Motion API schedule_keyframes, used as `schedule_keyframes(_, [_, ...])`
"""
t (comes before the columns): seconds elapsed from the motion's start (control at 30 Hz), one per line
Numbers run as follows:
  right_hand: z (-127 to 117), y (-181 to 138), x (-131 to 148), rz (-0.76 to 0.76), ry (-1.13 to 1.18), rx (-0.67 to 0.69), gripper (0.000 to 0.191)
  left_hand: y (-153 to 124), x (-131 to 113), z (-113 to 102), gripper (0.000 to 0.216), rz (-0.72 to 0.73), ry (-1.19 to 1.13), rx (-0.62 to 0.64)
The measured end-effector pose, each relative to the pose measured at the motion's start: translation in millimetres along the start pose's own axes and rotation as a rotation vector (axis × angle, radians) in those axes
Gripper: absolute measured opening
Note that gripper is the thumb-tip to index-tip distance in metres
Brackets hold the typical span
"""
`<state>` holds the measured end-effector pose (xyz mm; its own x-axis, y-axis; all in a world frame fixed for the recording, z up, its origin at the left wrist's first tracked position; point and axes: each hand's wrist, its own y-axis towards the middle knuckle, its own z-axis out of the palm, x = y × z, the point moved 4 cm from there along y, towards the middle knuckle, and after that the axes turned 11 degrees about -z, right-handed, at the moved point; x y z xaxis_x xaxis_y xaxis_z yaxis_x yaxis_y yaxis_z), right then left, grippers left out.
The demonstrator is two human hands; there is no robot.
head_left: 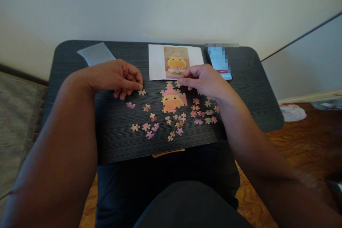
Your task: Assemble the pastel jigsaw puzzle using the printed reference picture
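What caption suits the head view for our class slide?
Right hand holds a piece beside the part-built puzzle; left hand at another piece.

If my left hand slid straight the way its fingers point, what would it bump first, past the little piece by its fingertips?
Past that little piece, your left hand would probably meet the left side of the partly built puzzle, though its height is hard to judge.

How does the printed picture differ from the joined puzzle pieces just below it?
The printed picture has straight sides; the joined pieces have a jagged outline. The printed picture sits on white paper; the joined pieces lie directly on the dark table. Both show a yellowish figure in a pink hat.
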<state>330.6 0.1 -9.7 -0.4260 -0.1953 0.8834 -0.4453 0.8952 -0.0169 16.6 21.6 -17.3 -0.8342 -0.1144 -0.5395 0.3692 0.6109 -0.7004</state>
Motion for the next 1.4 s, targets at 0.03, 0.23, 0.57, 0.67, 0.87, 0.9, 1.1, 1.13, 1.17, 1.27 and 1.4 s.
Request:
schedule_keyframes(0.03, [-2, -2, 3, -0.003, 0.004, -0.006, 0.013, 0, 0, 0, 0.043, -0.005, -0.005, 0.001])
schedule_keyframes(0.23, [-31, -34, 13, -0.042, -0.031, -0.077, 0.012, -1, -1, -2, 0.033, -0.011, -0.031, 0.004])
schedule_keyframes(0.57, [-66, -114, -30, 0.048, -0.18, -0.111, 0.018, 6, 12, -6, 0.03, -0.02, -0.016, 0.002])
schedule_keyframes(0.67, [-65, -121, -34, 0.059, -0.245, -0.135, 0.019, 10, 16, -8, 0.037, -0.012, 0.008, -0.007])
schedule_keyframes(0.87, [-59, -123, -32, 0.035, -0.381, -0.155, 0.012, 15, 24, -13, 0.043, -0.016, 0.041, -0.022])
schedule_keyframes(0.9, [-58, -124, -33, 0.034, -0.402, -0.159, 0.011, 15, 25, -13, 0.044, -0.018, 0.04, -0.025])
schedule_keyframes(1.1, [-57, -130, -26, -0.011, -0.46, -0.264, 0.006, 16, 29, -14, 0.048, -0.028, 0.018, -0.032])
schedule_keyframes(1.13, [-57, -133, -23, -0.023, -0.452, -0.289, 0.006, 16, 29, -14, 0.048, -0.025, 0.018, -0.031])
schedule_keyframes(1.17, [-56, -136, -21, -0.035, -0.434, -0.305, 0.006, 16, 29, -14, 0.048, -0.022, 0.021, -0.03])
schedule_keyframes(1.27, [-52, -146, -20, -0.074, -0.377, -0.309, 0.008, 16, 27, -15, 0.047, -0.02, 0.019, -0.041])
schedule_keyframes(1.4, [-51, -163, -34, -0.079, -0.32, -0.423, 0.007, 17, 28, -15, 0.047, -0.032, -0.003, -0.043])
